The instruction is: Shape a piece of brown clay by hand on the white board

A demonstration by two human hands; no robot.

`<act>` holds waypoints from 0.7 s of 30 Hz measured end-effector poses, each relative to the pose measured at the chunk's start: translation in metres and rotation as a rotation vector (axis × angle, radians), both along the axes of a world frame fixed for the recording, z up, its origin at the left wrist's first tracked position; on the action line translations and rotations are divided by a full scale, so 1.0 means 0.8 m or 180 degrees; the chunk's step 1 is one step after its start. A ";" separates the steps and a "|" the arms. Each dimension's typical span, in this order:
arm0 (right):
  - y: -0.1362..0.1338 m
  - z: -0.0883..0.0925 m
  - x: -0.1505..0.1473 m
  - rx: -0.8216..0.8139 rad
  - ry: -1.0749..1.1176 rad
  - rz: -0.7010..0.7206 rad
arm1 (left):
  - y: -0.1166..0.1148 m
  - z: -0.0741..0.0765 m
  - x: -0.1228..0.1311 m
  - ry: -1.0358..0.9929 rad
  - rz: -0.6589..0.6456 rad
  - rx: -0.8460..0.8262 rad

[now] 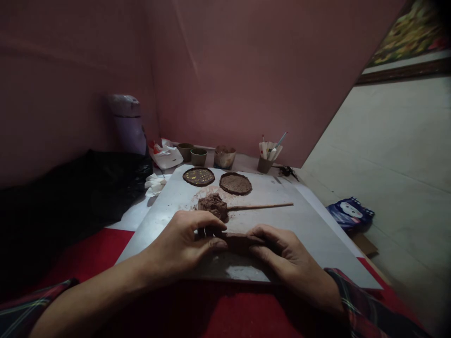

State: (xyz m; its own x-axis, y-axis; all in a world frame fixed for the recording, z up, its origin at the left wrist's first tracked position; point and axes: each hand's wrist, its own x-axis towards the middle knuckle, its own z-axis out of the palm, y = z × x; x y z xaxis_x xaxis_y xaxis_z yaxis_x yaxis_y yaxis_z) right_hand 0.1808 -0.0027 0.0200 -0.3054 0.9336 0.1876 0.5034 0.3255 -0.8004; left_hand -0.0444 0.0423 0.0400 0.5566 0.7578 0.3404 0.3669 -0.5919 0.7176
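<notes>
Both of my hands rest on a short roll of brown clay (237, 241) at the near edge of a grey board (310, 225). My left hand (183, 241) curls its fingers over the roll's left end. My right hand (285, 256) pinches the right end. Just beyond them lies a rough lump of clay (212, 205) with a thin wooden stick (262, 206) beside it. Two flat round clay discs sit farther back: a speckled disc (198, 176) on the left and a plain disc (235, 183) on the right.
Small cups (198, 156), a clay-smeared pot (224, 157) and a cup of tools (267, 157) line the board's far edge. A black bag (81, 188) lies left, a lidded bin (127, 123) behind it. A blue packet (350, 213) lies on the floor right. Red cloth (91, 256) covers the near table.
</notes>
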 end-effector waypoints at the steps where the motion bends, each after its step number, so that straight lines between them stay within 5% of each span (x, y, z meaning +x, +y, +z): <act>1: 0.000 0.000 0.000 -0.0005 -0.0009 0.0010 | 0.000 0.002 0.001 -0.0026 0.0016 -0.0157; 8: 0.001 -0.002 0.001 0.0014 -0.0056 0.0000 | 0.002 0.009 0.009 -0.0116 0.0107 -0.0837; 21: 0.001 0.000 0.002 -0.0056 -0.0019 -0.0038 | 0.004 0.002 0.007 -0.0151 0.0043 -0.0954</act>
State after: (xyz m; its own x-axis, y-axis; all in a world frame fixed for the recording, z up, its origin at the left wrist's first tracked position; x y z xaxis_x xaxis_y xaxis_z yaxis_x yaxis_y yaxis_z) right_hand 0.1822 -0.0021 0.0200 -0.2952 0.9403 0.1694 0.5119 0.3054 -0.8030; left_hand -0.0386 0.0459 0.0416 0.5347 0.8356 0.1259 0.3354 -0.3465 0.8760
